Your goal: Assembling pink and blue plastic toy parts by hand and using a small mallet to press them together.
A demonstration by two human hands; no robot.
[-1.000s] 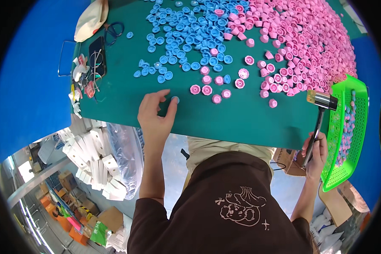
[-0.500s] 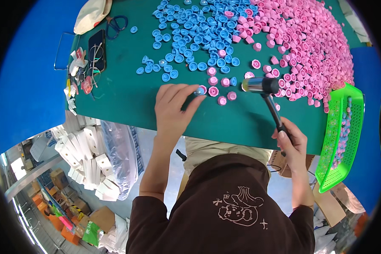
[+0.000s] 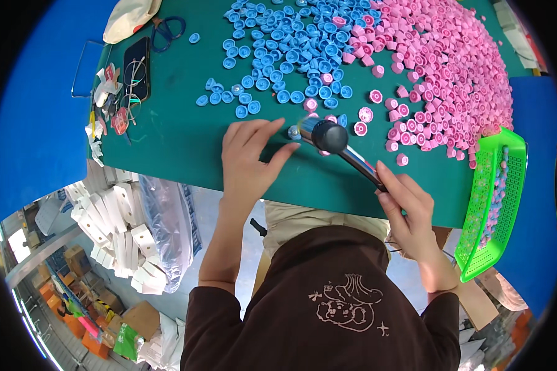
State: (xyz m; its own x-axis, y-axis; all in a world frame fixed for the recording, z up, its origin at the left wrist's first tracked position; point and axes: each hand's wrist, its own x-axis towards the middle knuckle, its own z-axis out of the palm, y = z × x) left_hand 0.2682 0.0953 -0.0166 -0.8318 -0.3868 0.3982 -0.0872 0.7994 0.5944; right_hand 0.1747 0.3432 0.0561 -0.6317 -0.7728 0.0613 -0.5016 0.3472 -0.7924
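Observation:
In my right hand is the handle of a mallet with a round black face. Its head is low over the green table and hides several pink pieces there. Just left of the mallet head sits a small blue cap with a shiny top. My left hand is open around it, thumb and forefinger apart, the fingertips very near the cap. Beyond my hands lie many loose blue caps and, to the right, a large spread of pink cup-shaped pieces.
A green basket with pink and blue pieces stands at the table's right edge. To the left lie a phone, eyeglasses, scissors and scraps. White boxes are stacked below the table's near edge.
The mallet has swung left and down toward the blue cap. My left fingers have parted from the cap, which they pinched before. A few pink pieces have shifted or are now covered.

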